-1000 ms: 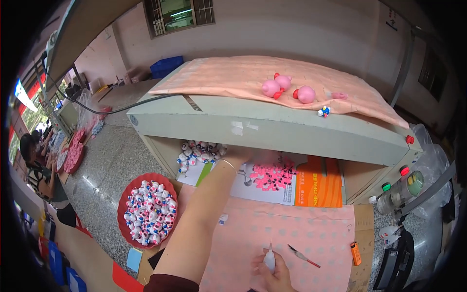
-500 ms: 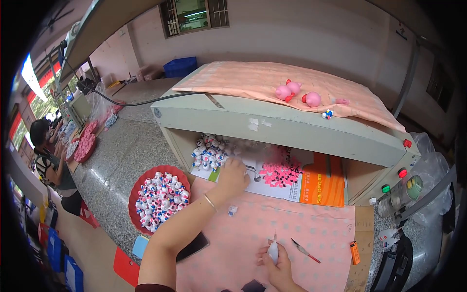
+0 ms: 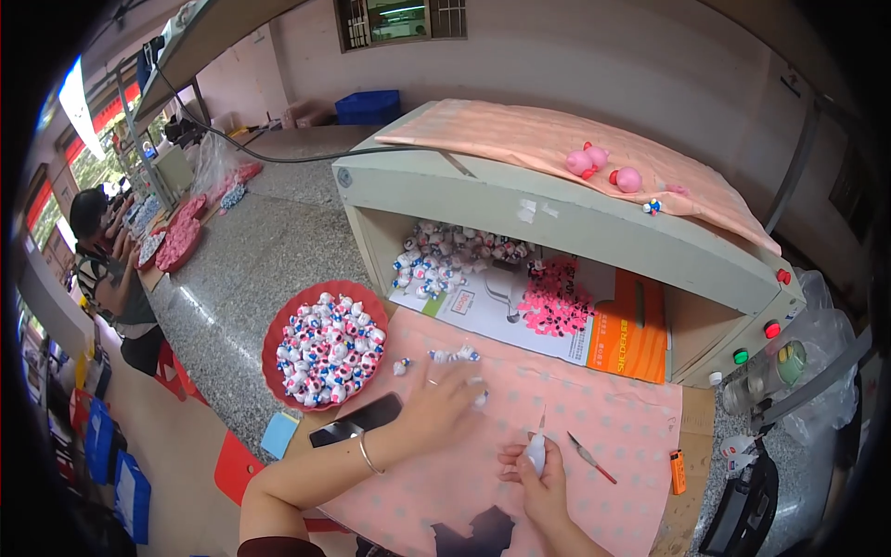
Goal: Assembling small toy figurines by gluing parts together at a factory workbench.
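My left hand (image 3: 445, 408), a bracelet on its wrist, is over the pink dotted cloth (image 3: 594, 455). Its fingers are smeared by motion. One small white figurine (image 3: 480, 394) is at its fingertips; whether they grip it I cannot tell. Just beyond the hand lie a few small white-and-blue figurines (image 3: 455, 355), with a single figurine (image 3: 401, 368) to their left. My right hand (image 3: 546, 478) is closed round a small white squeeze bottle (image 3: 536, 451) whose thin needle tip points up. A fine brush or knife with a red handle (image 3: 592, 458) lies to its right.
On the left stands a red basin (image 3: 271, 357) of figurines beside a phone (image 3: 357, 420). Under the grey box-like shelf (image 3: 501, 204) are piled figurines (image 3: 432, 265) and small pink pieces (image 3: 557, 302). An orange lighter (image 3: 677, 472) lies right. Another person (image 3: 121, 288) sits far left.
My left hand has drawn back from the pile under the shelf toward me. Several figurines now lie on the cloth near it. My right hand still holds the bottle. The view has shifted.
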A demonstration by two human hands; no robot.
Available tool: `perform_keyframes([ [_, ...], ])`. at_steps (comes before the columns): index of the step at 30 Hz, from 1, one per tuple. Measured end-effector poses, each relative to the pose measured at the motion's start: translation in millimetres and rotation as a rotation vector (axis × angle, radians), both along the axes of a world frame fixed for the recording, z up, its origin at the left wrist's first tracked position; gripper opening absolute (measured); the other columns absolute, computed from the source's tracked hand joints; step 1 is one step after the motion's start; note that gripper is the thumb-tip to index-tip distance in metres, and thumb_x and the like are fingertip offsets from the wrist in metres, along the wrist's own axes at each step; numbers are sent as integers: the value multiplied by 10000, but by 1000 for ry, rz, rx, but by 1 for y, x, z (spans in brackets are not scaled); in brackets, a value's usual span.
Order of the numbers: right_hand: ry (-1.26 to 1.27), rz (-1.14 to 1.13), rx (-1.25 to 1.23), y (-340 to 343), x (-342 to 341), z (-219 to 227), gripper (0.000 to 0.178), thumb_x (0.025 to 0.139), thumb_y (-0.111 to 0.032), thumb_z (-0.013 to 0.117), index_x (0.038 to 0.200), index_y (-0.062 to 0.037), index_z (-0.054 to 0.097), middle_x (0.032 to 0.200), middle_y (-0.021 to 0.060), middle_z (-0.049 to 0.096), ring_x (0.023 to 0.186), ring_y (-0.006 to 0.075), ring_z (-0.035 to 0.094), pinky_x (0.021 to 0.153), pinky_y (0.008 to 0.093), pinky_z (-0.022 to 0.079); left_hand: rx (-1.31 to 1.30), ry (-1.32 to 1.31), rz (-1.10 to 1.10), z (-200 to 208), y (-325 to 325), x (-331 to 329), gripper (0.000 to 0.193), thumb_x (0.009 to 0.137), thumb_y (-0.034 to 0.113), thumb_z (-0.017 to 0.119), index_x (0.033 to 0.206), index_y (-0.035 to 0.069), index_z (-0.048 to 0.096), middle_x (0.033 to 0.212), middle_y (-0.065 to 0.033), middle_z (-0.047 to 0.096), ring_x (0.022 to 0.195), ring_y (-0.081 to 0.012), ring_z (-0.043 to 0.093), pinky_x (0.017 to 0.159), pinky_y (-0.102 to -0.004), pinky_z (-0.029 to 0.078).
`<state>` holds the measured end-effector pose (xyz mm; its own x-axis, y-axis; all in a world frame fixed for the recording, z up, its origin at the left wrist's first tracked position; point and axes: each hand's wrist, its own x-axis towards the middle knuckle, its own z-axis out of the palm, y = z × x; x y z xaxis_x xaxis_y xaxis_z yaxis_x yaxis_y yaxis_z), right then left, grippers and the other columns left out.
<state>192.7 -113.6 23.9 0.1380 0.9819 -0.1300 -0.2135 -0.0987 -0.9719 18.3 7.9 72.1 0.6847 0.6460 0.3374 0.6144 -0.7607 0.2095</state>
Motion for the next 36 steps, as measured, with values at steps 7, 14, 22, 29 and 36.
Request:
perform_keyframes([
  [7, -127, -20, 81, -21, -16, 8, 374, 853, -41, 438, 1200, -19, 303, 1014, 129, 516, 890, 166, 541, 703, 280, 481, -436, -366, 262, -35, -3, -49, 488, 749, 227, 593, 1160, 32, 415, 1255, -267, 303, 1152, -396, 318, 958, -438, 272],
  [14, -28, 233, -49, -50, -25, 29, 384, 829, -119, 504, 1163, 19, 372, 979, 129, 556, 845, 181, 576, 714, 286, 473, -1369, -1006, -113, -6, -109, -8, 329, 865, 97, 446, 1177, -5, 433, 1250, -89, 407, 1075, -169, 449, 871, -299, 388],
  [22, -924, 457, 274, -83, -26, 36, 395, 772, -219, 587, 1109, -62, 453, 944, 101, 503, 700, 215, 563, 604, 304, 479, -1307, -1359, 52, -35, -153, -28, 281, 902, 148, 388, 1122, 4, 487, 1027, -74, 564, 847, -119, 549, 756, -254, 445],
  [29, -1043, 378, 271, -114, -30, -21, 184, 714, -111, 622, 867, -54, 537, 949, 109, 454, 772, 241, 519, 616, 312, 471, -1389, -1108, 228, -70, -161, -48, 293, 904, 175, 389, 1117, -8, 475, 893, -93, 574, 841, -175, 561, 698, -276, 461],
  [36, -310, 95, 202, -102, -15, 30, 217, 719, 21, 554, 924, -10, 487, 937, 113, 513, 870, 215, 541, 728, 288, 462, -1184, -664, -97, -48, -185, -26, 237, 864, 135, 459, 1028, -17, 537, 931, -121, 590, 826, -181, 568, 736, -286, 444],
])
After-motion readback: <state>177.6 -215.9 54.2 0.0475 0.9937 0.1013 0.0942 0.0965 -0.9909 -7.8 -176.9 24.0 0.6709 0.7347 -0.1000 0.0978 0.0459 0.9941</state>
